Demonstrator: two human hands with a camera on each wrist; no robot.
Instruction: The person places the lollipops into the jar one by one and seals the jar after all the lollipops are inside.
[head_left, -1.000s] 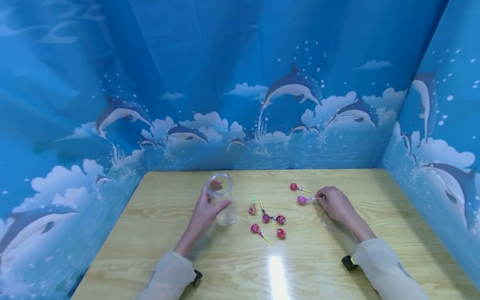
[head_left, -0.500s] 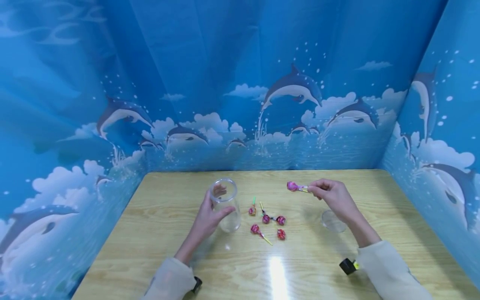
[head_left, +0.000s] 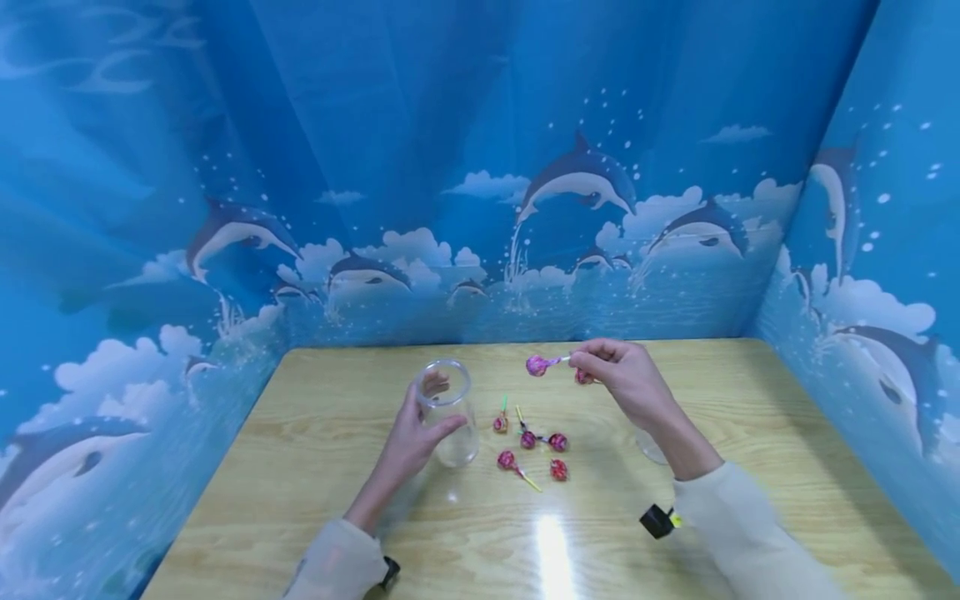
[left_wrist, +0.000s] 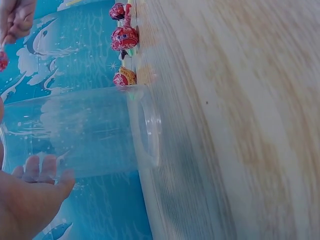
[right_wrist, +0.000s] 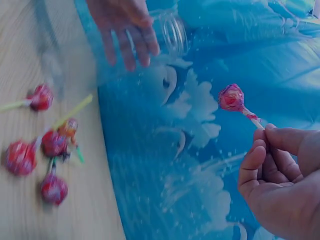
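Note:
My left hand (head_left: 408, 437) grips a tall clear jar (head_left: 459, 450), thumb on one side and fingers on the other. The jar stands on the table, mouth up. Between thumb and fingertips, my right hand (head_left: 630, 383) pinches the stick of a pink-wrapped lollipop (head_left: 536, 365), raised above the table with its head pointing left. Another red lollipop (head_left: 583, 377) shows just behind the right fingers, partly hidden. Several wrapped lollipops lie right of the jar, among them a red one with a yellow stick (head_left: 506, 460) and an orange-and-red one (left_wrist: 124, 77).
A clear round lid (head_left: 651, 447) lies on the wooden table (head_left: 300, 483), half covered by the right wrist. A blue dolphin-print curtain (head_left: 420, 167) encloses the table at the back and sides.
My right hand has lifted the pink lollipop off the table and carried it left toward the jar. The left hand and jar have shifted only slightly.

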